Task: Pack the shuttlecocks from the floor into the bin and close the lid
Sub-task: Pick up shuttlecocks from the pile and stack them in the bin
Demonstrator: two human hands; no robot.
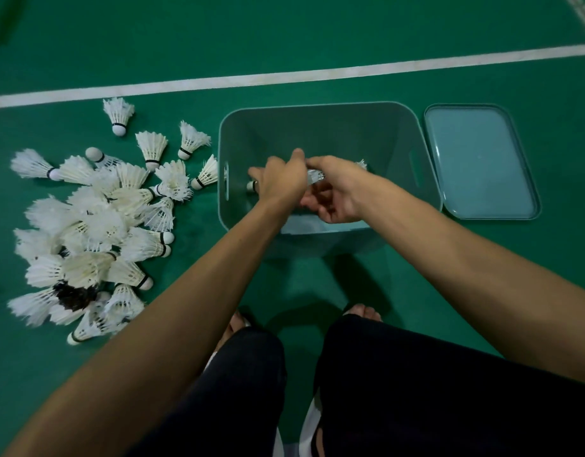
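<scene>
- While I watch through the head camera, both hands reach down into the open bin (pixel 334 133), which stands on the green floor (pixel 317 44) just in front of the person's knees (pixel 416 374).
- I see the left hand (pixel 279 184) low inside the bin near its left wall, fingers curled round a shuttlecock (pixel 252 185). Its cork tip pokes out past the knuckles.
- The right hand (pixel 337 196) sits just beside the left one, palm turned partly up and fingers curled. White feathers (pixel 315 175) show between the two hands, but I cannot tell whether the right hand grips them or only meets them.
- Another feather tip (pixel 362 164) peeks out behind the right wrist, inside the bin; I cannot tell what it belongs to.
- The pile of shuttlecocks (pixel 96 225) lies on the floor to the left of the bin, and the nearest one is just beside the bin's left wall. Most are white, and a dark one (pixel 74 295) lies toward the near end.
- The lid (pixel 482 159) lies flat on the floor just right of the bin, so the bin is uncovered.
- A white line (pixel 284 77) runs across the floor beyond the bin.
</scene>
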